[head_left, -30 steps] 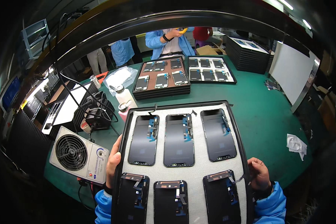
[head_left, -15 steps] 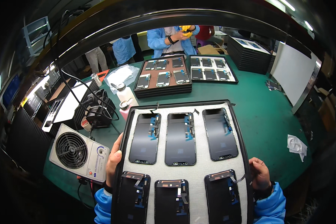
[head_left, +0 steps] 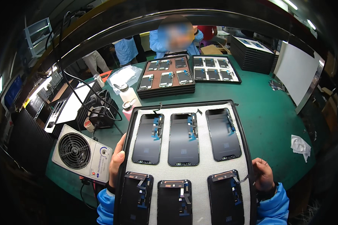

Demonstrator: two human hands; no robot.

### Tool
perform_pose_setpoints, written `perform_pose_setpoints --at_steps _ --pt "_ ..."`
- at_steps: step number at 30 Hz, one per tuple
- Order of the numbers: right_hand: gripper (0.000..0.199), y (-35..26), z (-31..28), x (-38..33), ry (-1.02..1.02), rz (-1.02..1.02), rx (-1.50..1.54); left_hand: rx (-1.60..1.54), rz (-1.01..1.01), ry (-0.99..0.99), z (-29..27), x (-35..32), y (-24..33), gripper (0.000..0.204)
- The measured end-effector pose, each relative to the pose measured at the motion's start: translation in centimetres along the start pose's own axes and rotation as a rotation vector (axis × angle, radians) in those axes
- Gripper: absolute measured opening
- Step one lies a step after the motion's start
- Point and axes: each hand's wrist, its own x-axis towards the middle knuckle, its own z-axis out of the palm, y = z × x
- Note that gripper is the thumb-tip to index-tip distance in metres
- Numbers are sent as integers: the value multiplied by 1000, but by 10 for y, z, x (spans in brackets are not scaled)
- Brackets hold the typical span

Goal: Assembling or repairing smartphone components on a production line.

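Note:
In front of me I hold a black-rimmed tray point(head_left: 202, 170) lined with white mesh, one hand at each side. Thumb and fingers of my left hand point(head_left: 117, 161) grip its left edge. The right edge is in my right hand point(head_left: 263, 174), with the fingers curled and partly hidden by the rim. Two rows of phone screens lie on the mesh. The far-row screens, such as the middle one point(head_left: 183, 150), have blue-and-black flex cables at their upper right. The near-row screens, such as the middle one point(head_left: 174, 210), have copper-coloured strips along the top; their lower ends run out of view.
On the green table point(head_left: 274, 131) stand a fan unit point(head_left: 79, 155) at left, bottles point(head_left: 129, 95), a clear plastic bag point(head_left: 125, 77) and a brown tray stack point(head_left: 165, 92). A white tray point(head_left: 234, 78) and a crumpled wipe point(head_left: 300, 148) are farther right. A co-worker point(head_left: 157, 43) is opposite.
The tray and my hands keep the same grip; the whole scene sits slightly further right in the picture. The co-worker opposite has leaned down, head now in view.

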Motion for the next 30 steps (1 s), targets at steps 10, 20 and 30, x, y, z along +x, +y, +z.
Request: perform_pose_setpoints --at_steps 10,20,30 --pt "27 1 1 1 32 -2 -16 -9 -12 -6 2 0 2 83" --pt "26 1 0 0 10 -12 -13 -52 0 -27 -8 4 -6 84" --pt "27 1 0 1 21 -13 -13 -33 -11 -27 1 1 0 84"
